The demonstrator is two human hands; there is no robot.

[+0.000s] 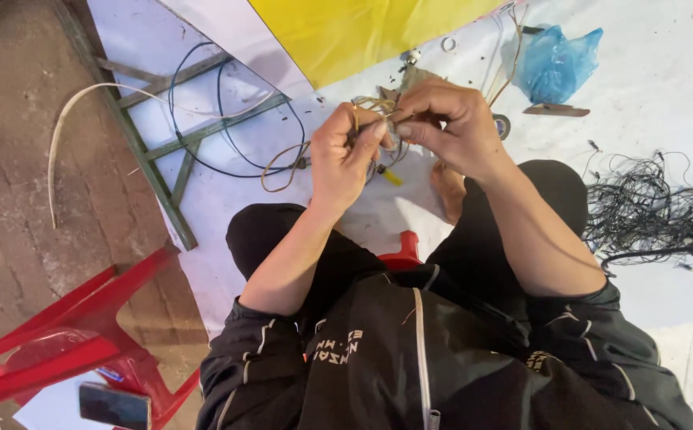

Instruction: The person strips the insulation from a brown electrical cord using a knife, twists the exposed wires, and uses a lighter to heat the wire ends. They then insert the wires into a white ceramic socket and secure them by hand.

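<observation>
So, both hands pinched shut on a small bundle of thin wires [374,107], held above the white sheet [665,72].

Left hand [346,155] and right hand [450,119] grip it mid-strand; looks light, floppy, easy to kink, so best held close to the ends. Blue plastic bag [555,60] right of the bundle, contents hidden.

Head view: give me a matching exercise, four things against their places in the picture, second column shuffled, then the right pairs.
Things:
1. crumpled blue plastic bag
2. tangled heap of thin black wires
3. red plastic chair
4. yellow sheet

Places:
A. lower left, on the brown floor
B. top middle, beyond the hands
C. top right, on the white sheet
D. right edge, beside the person's knee

Pairs: 1-C, 2-D, 3-A, 4-B
</observation>
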